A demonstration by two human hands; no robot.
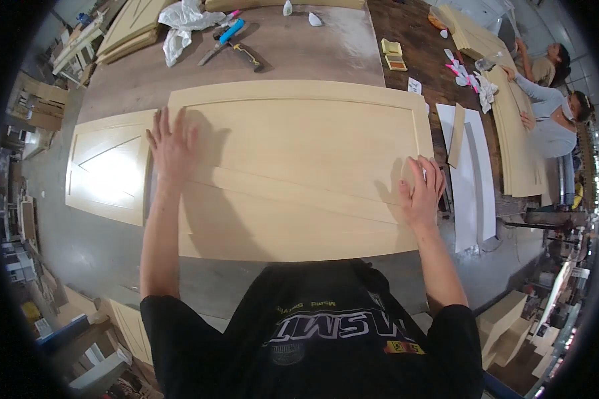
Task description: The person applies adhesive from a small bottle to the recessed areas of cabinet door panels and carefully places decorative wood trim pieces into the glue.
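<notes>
A large pale wooden door panel [299, 153] with a raised frame and a slanting strip lies across the table in front of me. My left hand [172, 149] is at its left edge, fingers spread, the thumb side over the panel face. At the opposite edge, my right hand [420, 194] rests with slightly bent fingers apart and the thumb toward the panel. Neither hand is closed around anything. Just left of my left hand lies a smaller panel [110, 166] of the same pale wood, with a slanting line and a bright glare on it.
Beyond the panel are a blue-handled tool [231, 30], a hammer [249, 58] and crumpled white plastic [186, 23]. A small yellow case [394, 54] sits farther right. White strips [469, 179] lie right of the panel. Two people work by stacked panels [512, 126] at right.
</notes>
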